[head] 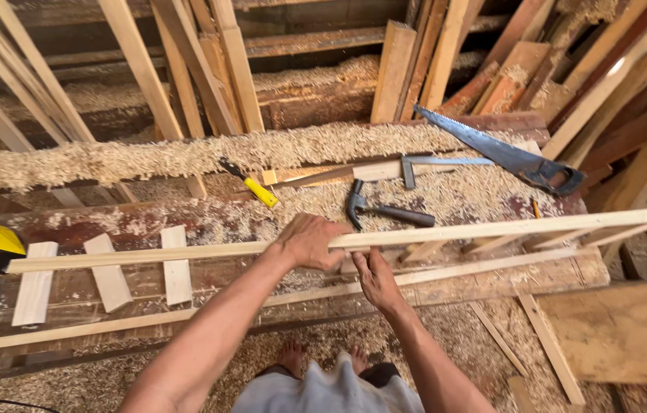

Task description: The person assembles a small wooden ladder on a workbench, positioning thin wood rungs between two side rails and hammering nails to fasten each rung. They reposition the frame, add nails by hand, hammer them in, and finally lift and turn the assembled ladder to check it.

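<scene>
**Entry: wooden ladder-like frame, in hand at the table**

- Left hand [309, 242]: grip closed over the upper rail [492, 230] of the frame, knuckles up, near the rail's middle.
- Right hand [375, 280]: just below the left, fingers raised against the underside of the same rail; whether the grip is fully closed cannot be told.
- Frame: two long pale rails, the lower rail [109, 327] lying along the near edge of the table [208, 218]; the upper rail is held lifted. Short cross slats [176, 266] lie between the rails at left, more at right.
- Table surface: dark red boards thick with wood shavings.
- Claw hammer [381, 209]: just beyond the hands, head to the left.
- Try square [434, 164]: beyond the hammer, flat.
- Handsaw [503, 153]: far right, blade pointing up-left.
- Yellow-handled tool [250, 183]: left of the hammer, well apart from the hands.
- Offcuts and planks [185, 69]: leaning behind the table.

Handling judgement: a rail this long and thin will flex, so holding near the centre with both hands close, as here, keeps it level; lift evenly to avoid straining the slat joints.
</scene>
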`<state>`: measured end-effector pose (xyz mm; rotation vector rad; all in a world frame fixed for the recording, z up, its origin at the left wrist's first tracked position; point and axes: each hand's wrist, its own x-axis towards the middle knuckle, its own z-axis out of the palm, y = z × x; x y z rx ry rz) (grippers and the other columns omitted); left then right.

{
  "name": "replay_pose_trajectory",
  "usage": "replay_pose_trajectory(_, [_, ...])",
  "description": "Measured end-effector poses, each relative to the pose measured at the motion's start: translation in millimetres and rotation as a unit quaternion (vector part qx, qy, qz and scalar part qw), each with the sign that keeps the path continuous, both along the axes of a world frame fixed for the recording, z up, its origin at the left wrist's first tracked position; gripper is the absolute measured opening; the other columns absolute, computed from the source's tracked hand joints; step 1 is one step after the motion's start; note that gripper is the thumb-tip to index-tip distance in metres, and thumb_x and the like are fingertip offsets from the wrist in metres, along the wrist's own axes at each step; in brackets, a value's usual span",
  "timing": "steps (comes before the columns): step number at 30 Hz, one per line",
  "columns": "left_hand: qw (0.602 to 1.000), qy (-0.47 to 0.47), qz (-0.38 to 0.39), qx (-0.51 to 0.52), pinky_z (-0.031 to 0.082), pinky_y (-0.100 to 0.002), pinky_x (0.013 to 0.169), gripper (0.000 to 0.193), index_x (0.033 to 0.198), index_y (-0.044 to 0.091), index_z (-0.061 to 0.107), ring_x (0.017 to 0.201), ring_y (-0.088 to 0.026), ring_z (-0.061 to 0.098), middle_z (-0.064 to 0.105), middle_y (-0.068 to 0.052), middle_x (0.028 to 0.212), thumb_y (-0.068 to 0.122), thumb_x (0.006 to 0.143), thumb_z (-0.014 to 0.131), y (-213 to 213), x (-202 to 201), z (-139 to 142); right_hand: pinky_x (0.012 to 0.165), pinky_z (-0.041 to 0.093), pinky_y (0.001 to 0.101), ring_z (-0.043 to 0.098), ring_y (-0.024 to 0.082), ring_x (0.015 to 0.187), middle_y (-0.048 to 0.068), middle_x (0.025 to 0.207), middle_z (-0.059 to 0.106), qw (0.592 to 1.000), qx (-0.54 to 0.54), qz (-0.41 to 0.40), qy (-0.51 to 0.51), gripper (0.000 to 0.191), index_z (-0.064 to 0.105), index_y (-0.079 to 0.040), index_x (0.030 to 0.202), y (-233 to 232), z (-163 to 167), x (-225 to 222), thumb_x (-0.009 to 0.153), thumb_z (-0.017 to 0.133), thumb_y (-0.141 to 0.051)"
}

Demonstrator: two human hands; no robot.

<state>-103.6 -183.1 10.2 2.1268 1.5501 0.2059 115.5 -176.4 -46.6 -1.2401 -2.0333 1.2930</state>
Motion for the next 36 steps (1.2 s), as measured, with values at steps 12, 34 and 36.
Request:
replay_pose_trajectory(12, [0.997, 0.049, -0.020, 0.055, 0.032, -0.036, 0.041, 0.040, 0.119, 0.024, 0.062, 0.041, -0.013, 0.031, 0.031, 0.004, 0.050, 0.049, 0.092, 0.045, 3, -2, -15, 0.076, 0.049, 0.0496, 0.062, 0.033, 0.085, 0.024, 0.092, 0.069, 0.998, -0.033, -0.029, -0.046, 0.063, 0.056, -0.003, 0.123, 1, -5, -10, 0.102, 0.034, -0.058])
replay_pose_trajectory(34, [0.988, 0.065, -0.037, 0.134, 0.041, -0.032, 0.042, 0.031, 0.096, 0.021, 0.060, 0.045, -0.013, 0.043, 0.048, 0.003, 0.059, 0.049, 0.101, 0.049, 2, -7, -22, 0.083, 0.050, 0.0441, 0.064, 0.028, 0.095, 0.020, 0.104, 0.069, 0.999, 0.009, -0.028, 0.016, 0.073, 0.058, -0.002, 0.126, 5, -7, -4, 0.101, 0.036, -0.067])
replay_pose_trajectory(36, [0.987, 0.070, -0.039, 0.138, 0.042, -0.030, 0.043, 0.031, 0.094, 0.021, 0.059, 0.046, -0.012, 0.042, 0.046, 0.003, 0.059, 0.049, 0.102, 0.051, 2, -6, -26, 0.088, 0.050, 0.0476, 0.063, 0.031, 0.105, 0.022, 0.114, 0.068, 0.998, -0.043, -0.038, -0.002, 0.073, 0.057, -0.004, 0.129, 5, -5, -5, 0.098, 0.034, -0.067])
